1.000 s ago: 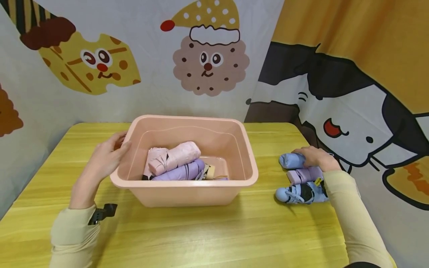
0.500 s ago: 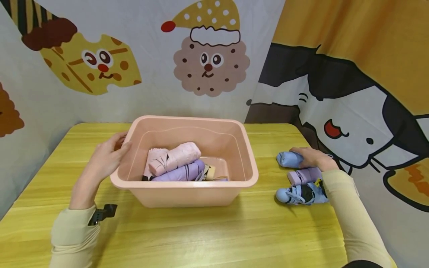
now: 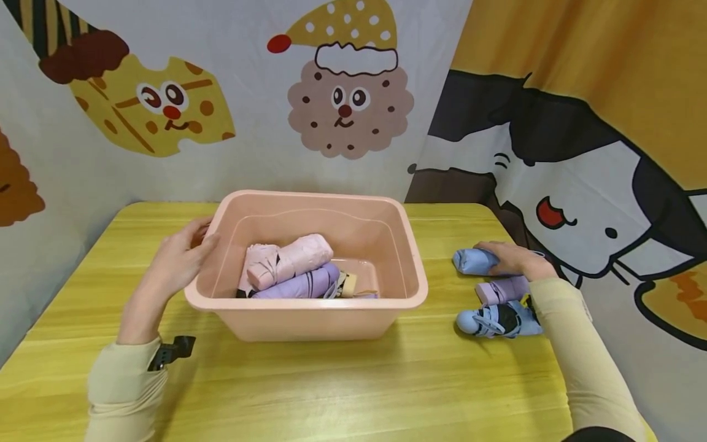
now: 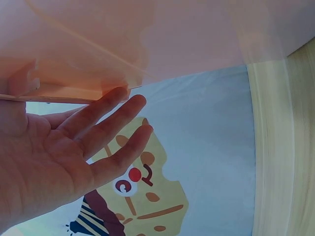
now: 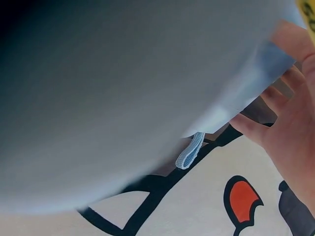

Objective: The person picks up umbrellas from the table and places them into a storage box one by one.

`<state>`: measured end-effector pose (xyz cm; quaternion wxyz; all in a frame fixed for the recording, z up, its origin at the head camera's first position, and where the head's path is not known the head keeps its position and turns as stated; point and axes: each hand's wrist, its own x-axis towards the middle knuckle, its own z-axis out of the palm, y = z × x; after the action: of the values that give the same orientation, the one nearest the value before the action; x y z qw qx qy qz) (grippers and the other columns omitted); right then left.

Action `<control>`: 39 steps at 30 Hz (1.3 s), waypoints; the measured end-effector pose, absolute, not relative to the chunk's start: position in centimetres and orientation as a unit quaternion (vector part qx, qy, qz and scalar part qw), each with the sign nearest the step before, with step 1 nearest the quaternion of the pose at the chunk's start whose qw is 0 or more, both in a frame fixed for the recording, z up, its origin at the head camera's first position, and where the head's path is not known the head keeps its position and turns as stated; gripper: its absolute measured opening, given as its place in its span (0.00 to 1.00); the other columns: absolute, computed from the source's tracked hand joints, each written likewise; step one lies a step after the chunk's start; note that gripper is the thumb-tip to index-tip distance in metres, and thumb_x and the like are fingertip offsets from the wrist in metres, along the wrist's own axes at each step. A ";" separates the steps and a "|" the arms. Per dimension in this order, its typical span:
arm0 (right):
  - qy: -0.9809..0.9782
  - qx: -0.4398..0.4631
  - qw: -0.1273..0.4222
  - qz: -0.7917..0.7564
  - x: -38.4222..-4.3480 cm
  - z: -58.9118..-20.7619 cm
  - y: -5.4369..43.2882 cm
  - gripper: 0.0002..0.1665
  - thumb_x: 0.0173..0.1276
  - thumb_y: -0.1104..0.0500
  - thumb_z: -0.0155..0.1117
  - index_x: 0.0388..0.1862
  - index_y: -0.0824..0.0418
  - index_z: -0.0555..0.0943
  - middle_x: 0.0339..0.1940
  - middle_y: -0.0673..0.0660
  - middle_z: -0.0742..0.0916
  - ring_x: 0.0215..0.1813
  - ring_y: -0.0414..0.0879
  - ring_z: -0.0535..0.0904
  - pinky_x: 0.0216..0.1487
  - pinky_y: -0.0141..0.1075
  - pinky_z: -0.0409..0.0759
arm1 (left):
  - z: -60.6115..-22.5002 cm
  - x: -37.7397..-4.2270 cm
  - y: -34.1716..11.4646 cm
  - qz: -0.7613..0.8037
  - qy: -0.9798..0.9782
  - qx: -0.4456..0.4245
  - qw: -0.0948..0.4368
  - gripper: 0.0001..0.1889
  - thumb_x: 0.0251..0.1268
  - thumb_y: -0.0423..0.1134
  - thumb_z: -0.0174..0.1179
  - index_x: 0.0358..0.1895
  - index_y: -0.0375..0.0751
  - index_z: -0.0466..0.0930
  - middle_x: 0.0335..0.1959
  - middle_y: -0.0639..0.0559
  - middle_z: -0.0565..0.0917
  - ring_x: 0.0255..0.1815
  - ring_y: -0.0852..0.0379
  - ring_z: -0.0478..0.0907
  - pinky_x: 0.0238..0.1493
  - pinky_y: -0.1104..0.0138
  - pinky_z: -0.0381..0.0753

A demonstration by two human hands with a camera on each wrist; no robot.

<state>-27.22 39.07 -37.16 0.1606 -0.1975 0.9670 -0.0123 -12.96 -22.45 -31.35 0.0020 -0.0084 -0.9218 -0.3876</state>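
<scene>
My left hand [image 3: 179, 255] holds the left rim of the pink plastic bin [image 3: 309, 319], thumb over the edge. In the left wrist view, the fingers [image 4: 110, 125] are spread under the rim, one fingertip touching it. On the right, my right hand [image 3: 513, 259] grips a blue folded umbrella [image 3: 472, 261] from above. The right wrist view has a pale strap loop [image 5: 190, 151] hanging by it; a large blurred grey shape covers much of that view. A lilac folded umbrella [image 3: 499, 290] and a blue folded umbrella with black parts [image 3: 494, 320] lie nearer me.
Inside the bin lie pink umbrellas [image 3: 293, 258], a purple umbrella [image 3: 301, 283] and a cream-and-black item [image 3: 347, 285], partly hidden. The wood-grain table [image 3: 331, 393] has a cartoon-printed cloth [image 3: 248, 166] behind it and on the right.
My right hand and the blue umbrella under it have shifted slightly left, away from the lilac one. My left hand and the bin have stayed in place.
</scene>
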 end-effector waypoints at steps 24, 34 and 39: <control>0.974 -0.199 0.104 0.025 -27.8 -37.8 38.5 0.37 0.62 0.60 0.66 0.68 0.51 0.64 0.64 0.68 0.74 0.59 0.64 0.71 0.53 0.68 0.71 | -31.5 -13.0 -22.4 -0.381 -0.925 -0.009 0.008 0.34 0.76 0.53 0.37 0.74 0.33 0.50 0.66 0.26 0.66 0.64 0.29 0.67 0.59 0.39 0.68; 0.974 -0.223 0.002 0.046 -27.6 -37.3 38.0 0.36 0.58 0.64 0.68 0.66 0.51 0.68 0.64 0.64 0.75 0.61 0.65 0.69 0.53 0.67 0.71 | -31.5 -13.0 -22.5 -0.382 -0.924 -0.010 0.008 0.33 0.76 0.53 0.37 0.74 0.34 0.50 0.66 0.26 0.66 0.63 0.29 0.67 0.59 0.39 0.69; 0.970 -0.236 -0.045 0.042 -27.6 -36.9 38.0 0.35 0.58 0.64 0.68 0.64 0.52 0.69 0.62 0.63 0.75 0.59 0.63 0.69 0.53 0.64 0.73 | -31.4 -13.1 -22.5 -0.381 -0.924 -0.008 0.007 0.33 0.76 0.54 0.37 0.74 0.34 0.50 0.66 0.27 0.66 0.63 0.29 0.67 0.59 0.39 0.69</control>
<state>-27.63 38.04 -36.92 -0.0454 -0.2364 0.9697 0.0416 -13.09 -22.48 -31.36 0.0072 -0.0078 -0.9245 -0.3811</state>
